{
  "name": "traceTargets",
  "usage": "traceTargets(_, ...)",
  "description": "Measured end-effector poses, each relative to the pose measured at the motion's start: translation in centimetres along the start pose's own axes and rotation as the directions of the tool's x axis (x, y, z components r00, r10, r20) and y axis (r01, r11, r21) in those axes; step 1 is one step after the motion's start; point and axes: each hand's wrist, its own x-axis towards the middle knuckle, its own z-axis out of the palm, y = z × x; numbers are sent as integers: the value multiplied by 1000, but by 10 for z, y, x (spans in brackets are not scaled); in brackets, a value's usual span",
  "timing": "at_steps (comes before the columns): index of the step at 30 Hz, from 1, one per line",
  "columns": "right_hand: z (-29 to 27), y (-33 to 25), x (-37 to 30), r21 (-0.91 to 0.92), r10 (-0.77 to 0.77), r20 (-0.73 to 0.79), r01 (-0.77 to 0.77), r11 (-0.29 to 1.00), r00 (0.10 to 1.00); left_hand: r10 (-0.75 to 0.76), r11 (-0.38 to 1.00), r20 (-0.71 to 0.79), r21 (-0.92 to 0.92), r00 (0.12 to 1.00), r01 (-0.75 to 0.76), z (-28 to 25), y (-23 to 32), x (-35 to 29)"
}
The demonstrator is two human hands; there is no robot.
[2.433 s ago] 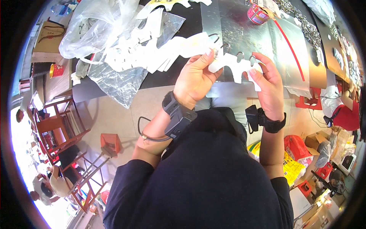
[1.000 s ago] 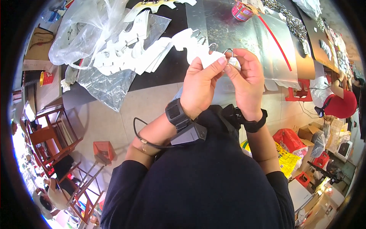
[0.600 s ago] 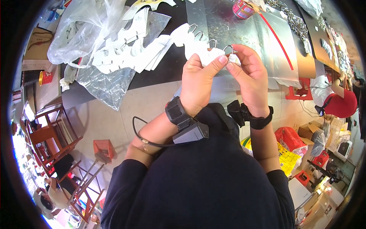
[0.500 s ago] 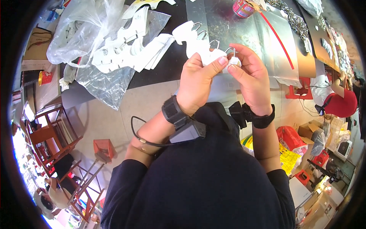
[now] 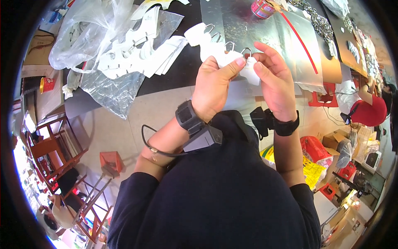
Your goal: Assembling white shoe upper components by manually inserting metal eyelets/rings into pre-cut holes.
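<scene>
My left hand (image 5: 213, 85) pinches a row of white card-like pieces (image 5: 224, 59) above the near edge of the table. Several bent metal loops (image 5: 230, 45) stick up along the row. At its right end a smaller white piece (image 5: 250, 74) hangs tilted below another metal loop (image 5: 247, 51). Beside that piece is my right hand (image 5: 280, 87), its index finger stretched out and its thumb close against the white edge. How the piece joins the row is hidden by glare.
White slotted cut-outs (image 5: 120, 60) and clear plastic bags (image 5: 112, 93) lie on the dark table at left. A red strip (image 5: 300, 43), a pink tin (image 5: 263, 8) and metal chains (image 5: 315, 20) lie at far right. A person in red (image 5: 369, 110) is farther right.
My right fingers have spread from their pinch on the end piece. That piece now hangs lower and shows more of its white face. My left hand keeps its hold.
</scene>
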Motion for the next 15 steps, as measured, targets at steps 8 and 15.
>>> traceTargets(8,4,4,-3,317,27,95,-56,947,995,-247,886,258,-330,934,326,-2,9,-2)
traceTargets(15,2,12,-1,344,10,122,-52,937,992,-289,866,262,-338,921,368,-6,6,1)
